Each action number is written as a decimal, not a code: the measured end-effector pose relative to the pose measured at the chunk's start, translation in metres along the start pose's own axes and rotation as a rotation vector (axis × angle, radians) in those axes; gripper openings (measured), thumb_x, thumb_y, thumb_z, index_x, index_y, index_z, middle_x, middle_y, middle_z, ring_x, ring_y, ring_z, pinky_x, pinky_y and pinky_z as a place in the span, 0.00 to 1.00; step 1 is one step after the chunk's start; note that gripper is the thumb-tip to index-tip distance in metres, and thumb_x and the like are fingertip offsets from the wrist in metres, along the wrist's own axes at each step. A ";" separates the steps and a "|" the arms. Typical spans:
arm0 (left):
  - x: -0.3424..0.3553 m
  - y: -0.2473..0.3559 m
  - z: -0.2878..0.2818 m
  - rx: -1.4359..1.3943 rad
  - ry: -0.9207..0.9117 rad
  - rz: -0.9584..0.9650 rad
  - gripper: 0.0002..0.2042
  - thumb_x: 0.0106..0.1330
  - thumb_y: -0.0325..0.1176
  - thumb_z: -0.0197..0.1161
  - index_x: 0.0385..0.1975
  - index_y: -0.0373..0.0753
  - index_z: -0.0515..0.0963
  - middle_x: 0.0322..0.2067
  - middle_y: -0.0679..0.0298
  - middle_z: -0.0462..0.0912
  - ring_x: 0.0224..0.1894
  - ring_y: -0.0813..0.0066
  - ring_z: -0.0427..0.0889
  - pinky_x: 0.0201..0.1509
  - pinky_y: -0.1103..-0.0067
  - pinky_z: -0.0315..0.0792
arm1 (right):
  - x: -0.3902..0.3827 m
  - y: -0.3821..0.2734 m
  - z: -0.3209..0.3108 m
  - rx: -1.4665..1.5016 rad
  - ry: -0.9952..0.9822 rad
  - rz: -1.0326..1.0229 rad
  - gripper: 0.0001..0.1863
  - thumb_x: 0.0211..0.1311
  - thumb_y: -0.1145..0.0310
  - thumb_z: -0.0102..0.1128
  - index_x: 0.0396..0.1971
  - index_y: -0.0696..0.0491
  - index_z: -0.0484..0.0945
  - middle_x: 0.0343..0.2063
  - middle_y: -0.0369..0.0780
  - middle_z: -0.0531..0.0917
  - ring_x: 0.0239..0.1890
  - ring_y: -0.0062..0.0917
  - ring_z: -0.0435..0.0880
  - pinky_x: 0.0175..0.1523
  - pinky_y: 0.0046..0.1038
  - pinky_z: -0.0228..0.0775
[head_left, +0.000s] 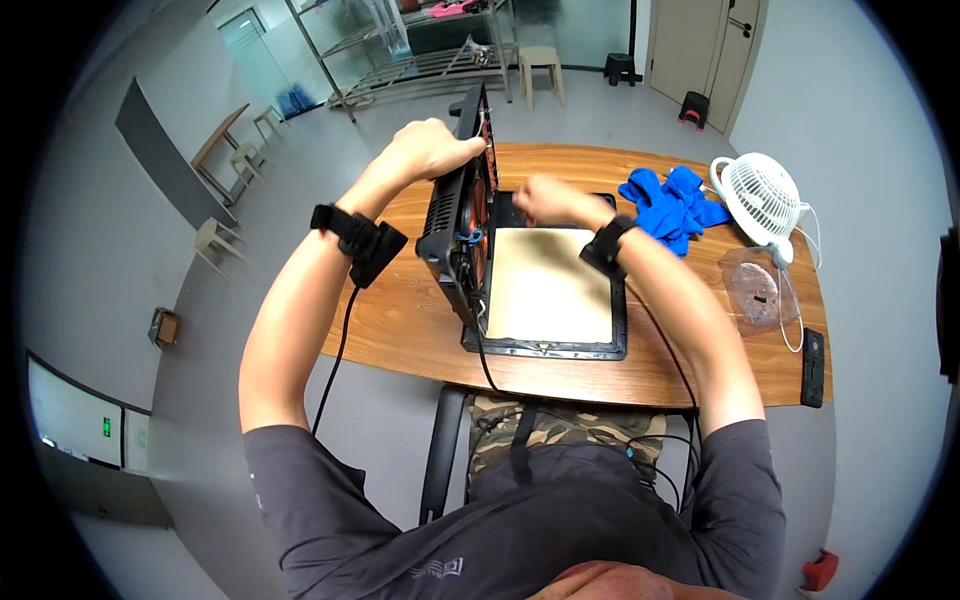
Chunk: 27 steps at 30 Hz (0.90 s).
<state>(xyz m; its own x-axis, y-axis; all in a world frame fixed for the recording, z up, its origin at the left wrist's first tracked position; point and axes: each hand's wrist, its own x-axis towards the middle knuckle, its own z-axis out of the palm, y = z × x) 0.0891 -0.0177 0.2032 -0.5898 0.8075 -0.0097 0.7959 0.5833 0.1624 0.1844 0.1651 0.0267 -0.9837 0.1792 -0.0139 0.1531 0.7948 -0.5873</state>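
Observation:
My left hand [428,150] is closed over the top edge of a black vented appliance housing [448,225], which it holds up on its side. Red-brown parts and wires show on the housing's inner face, and a blue wire tie [470,238] sits near its middle. Beside it lies a black-framed flat panel [572,350] with a tan sheet [552,285] inside the frame. Over the panel's far end is my right hand [550,200], curled and slightly blurred. What its fingers hold, if anything, is hidden.
To the right on the wooden table [390,320] are a blue cloth [668,208], a white fan [762,195], a clear plastic tray [758,290] and a black bar-shaped object [813,368]. Cables run from both wrist straps. A metal rack [430,65] and stools stand beyond the table.

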 end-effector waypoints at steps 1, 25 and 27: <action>0.001 0.008 -0.004 0.025 -0.061 -0.001 0.38 0.55 0.66 0.53 0.34 0.27 0.85 0.33 0.45 0.86 0.42 0.52 0.87 0.50 0.67 0.78 | -0.004 -0.008 -0.022 0.052 0.065 -0.003 0.25 0.73 0.56 0.44 0.25 0.59 0.83 0.22 0.39 0.87 0.27 0.26 0.85 0.41 0.33 0.76; -0.006 -0.071 0.151 -0.241 -0.241 0.003 0.27 0.70 0.52 0.50 0.32 0.29 0.83 0.28 0.46 0.85 0.35 0.55 0.87 0.48 0.64 0.77 | -0.142 0.013 -0.075 0.484 0.014 0.446 0.30 0.71 0.42 0.51 0.24 0.57 0.75 0.17 0.31 0.66 0.17 0.16 0.57 0.22 0.26 0.48; -0.006 -0.077 0.164 -0.245 -0.253 0.011 0.29 0.72 0.54 0.48 0.39 0.28 0.83 0.30 0.47 0.86 0.37 0.56 0.87 0.51 0.65 0.77 | -0.142 0.015 -0.061 0.456 0.064 0.536 0.31 0.71 0.42 0.51 0.37 0.61 0.78 0.22 0.32 0.71 0.20 0.17 0.61 0.24 0.24 0.53</action>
<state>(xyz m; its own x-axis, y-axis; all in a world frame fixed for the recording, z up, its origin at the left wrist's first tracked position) 0.0540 -0.0529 0.0292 -0.5048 0.8275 -0.2457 0.7271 0.5610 0.3958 0.3323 0.1868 0.0698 -0.7741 0.5232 -0.3564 0.5464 0.2679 -0.7935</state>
